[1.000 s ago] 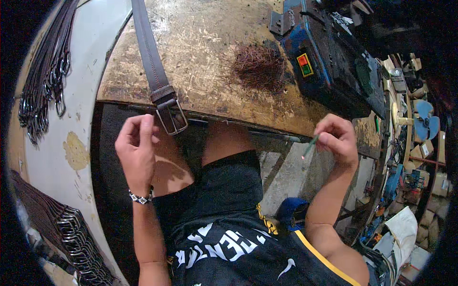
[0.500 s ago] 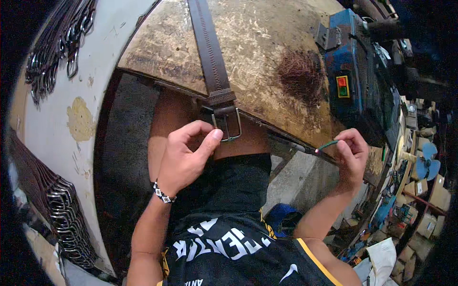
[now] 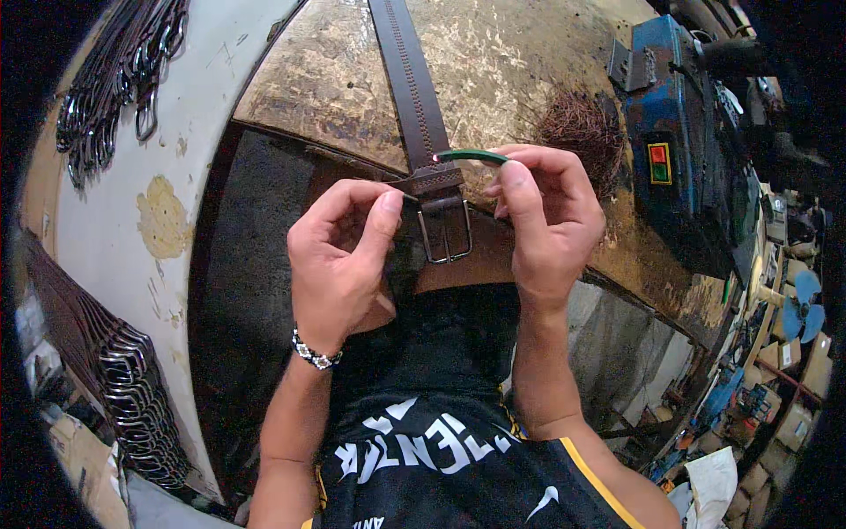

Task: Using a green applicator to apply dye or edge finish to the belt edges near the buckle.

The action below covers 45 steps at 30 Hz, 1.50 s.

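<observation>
A dark brown leather belt (image 3: 404, 79) with stitching down its middle lies over the bench, its metal buckle (image 3: 448, 256) hanging past the near edge. Thumb and forefinger of my left hand (image 3: 344, 256) are pinched together beside the left end of the belt loop (image 3: 434, 182); whatever is between them is too small to make out. My right hand (image 3: 553, 216) pinches a thin curved green stick (image 3: 476, 155), which looks like a piece of mosquito coil. Its pale, glowing tip is at the belt, just above the loop.
The worn wooden bench (image 3: 308, 97) carries a tangle of brown thread (image 3: 577, 132) and a blue metal machine (image 3: 656, 106) with red and green buttons. Bunches of belts with buckles (image 3: 132, 388) hang at left. A blue fan (image 3: 800, 307) and boxes stand far right.
My right hand has come left with the green stick, from the bench's right edge to the belt. My left hand has moved up from the buckle to beside the loop.
</observation>
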Available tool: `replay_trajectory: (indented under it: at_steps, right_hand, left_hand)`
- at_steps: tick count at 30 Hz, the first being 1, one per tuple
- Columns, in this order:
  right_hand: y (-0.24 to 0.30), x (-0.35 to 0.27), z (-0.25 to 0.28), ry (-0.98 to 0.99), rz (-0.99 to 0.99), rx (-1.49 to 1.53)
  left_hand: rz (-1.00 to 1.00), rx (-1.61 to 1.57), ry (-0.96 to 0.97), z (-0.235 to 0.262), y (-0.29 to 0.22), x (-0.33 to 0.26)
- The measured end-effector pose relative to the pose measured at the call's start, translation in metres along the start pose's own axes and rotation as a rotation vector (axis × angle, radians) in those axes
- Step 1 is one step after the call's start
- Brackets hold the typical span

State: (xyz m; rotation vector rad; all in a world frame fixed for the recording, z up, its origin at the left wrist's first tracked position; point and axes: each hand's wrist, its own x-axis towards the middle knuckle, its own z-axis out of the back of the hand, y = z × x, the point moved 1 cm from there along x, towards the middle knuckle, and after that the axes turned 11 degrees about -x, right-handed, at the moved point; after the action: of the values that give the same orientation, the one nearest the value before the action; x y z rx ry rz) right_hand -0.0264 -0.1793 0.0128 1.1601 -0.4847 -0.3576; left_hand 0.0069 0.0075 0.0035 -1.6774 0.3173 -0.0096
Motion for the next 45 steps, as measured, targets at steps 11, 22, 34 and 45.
replay_trajectory:
  at_steps: [11, 22, 34, 45]
  right_hand:
    - [-0.003, -0.003, -0.013, -0.013, 0.082, -0.092]
    - [-0.005, -0.002, -0.012, -0.009, 0.107, -0.121]
    - [-0.005, -0.004, -0.014, 0.007, 0.115, -0.165]
    - [-0.005, -0.002, -0.011, 0.031, 0.078, -0.157]
  left_hand:
    - [-0.141, -0.002, -0.085, -0.012, -0.007, 0.002]
    - [-0.04, -0.157, -0.115, -0.008, -0.003, 0.011]
    - [-0.069, -0.102, -0.131, -0.005, -0.002, 0.01]
    - [-0.135, -0.083, -0.112, -0.009, -0.002, 0.012]
